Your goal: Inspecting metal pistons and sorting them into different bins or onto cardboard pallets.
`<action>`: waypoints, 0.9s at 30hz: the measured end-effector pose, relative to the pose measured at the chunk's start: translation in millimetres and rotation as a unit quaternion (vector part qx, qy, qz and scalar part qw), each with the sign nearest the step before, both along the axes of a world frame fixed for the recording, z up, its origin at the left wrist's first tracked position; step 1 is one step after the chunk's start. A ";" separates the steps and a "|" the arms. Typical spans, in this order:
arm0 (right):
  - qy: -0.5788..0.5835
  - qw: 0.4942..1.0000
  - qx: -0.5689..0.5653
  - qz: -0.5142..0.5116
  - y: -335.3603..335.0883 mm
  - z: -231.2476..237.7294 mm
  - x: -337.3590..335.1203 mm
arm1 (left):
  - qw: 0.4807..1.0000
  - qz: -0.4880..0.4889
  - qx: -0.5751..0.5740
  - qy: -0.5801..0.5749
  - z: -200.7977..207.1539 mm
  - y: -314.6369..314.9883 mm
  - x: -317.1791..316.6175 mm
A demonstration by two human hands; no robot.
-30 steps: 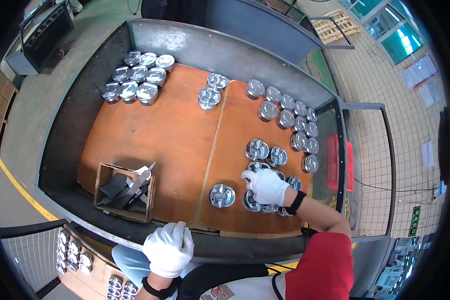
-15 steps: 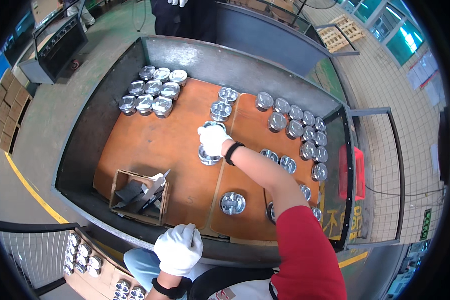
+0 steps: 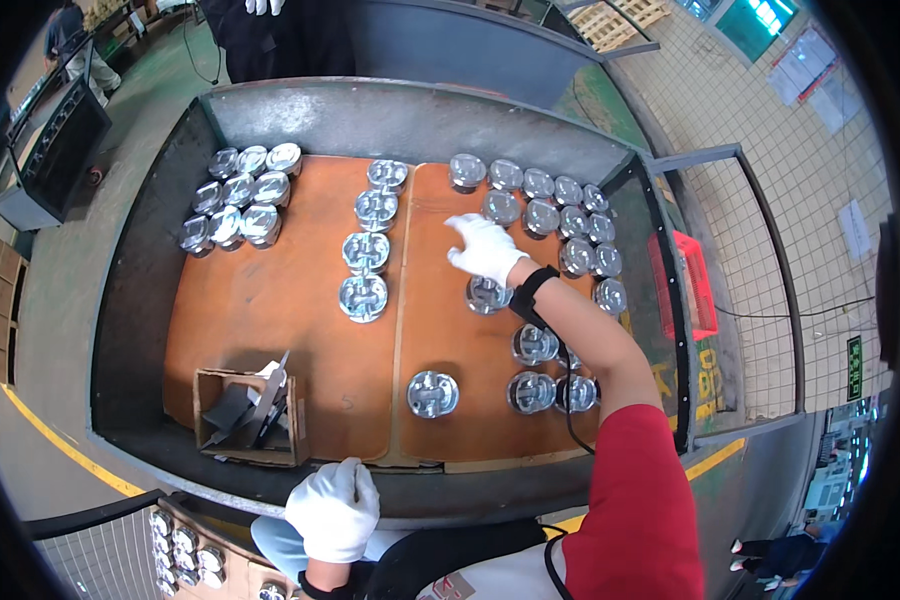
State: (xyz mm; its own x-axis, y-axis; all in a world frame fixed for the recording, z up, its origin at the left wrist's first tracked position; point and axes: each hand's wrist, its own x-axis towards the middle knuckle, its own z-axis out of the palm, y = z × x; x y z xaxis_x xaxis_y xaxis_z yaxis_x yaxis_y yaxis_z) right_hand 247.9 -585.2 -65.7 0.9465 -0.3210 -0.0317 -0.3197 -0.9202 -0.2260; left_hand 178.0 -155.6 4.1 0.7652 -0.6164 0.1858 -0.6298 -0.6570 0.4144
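Note:
My right hand point(image 3: 485, 250), in a white glove, hovers over the right half of a bin lined with orange-brown sheets. Its fingers are apart with nothing between them. Just below it is a shiny metal piston point(image 3: 486, 295), partly covered by the hand. To its left runs a column of several pistons, the nearest one point(image 3: 363, 298) beside the seam. A lone piston point(image 3: 432, 395) sits nearer me, and further ones point(image 3: 532, 392) lie around my right forearm. My gloved left hand point(image 3: 333, 510) rests at the bin's near edge, fingers curled together; I see nothing held.
Grouped pistons point(image 3: 237, 190) fill the far left corner, and rows of pistons point(image 3: 540, 217) stand at the right. A cardboard box point(image 3: 250, 418) of tools sits at the near left. Metal walls point(image 3: 420, 105) enclose the bin. A red crate point(image 3: 688, 285) is outside; another person point(image 3: 280, 40) stands beyond.
My right hand has left the piston column and moved right across the seam, its fingers now spread. My left hand stays at the near edge. The view has shifted right.

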 end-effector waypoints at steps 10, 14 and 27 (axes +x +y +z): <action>-0.028 0.987 0.003 -0.158 -77.4 -18.3 92.0 | 0.997 0.037 0.036 0.054 6.9 12.0 5.8; 0.023 0.979 -0.034 -0.198 -131.1 -36.8 94.8 | 0.994 0.002 0.074 0.082 7.1 6.3 12.2; 0.056 0.953 -0.185 -0.231 -88.7 -44.4 139.1 | 0.997 0.006 0.045 0.067 3.9 9.4 5.6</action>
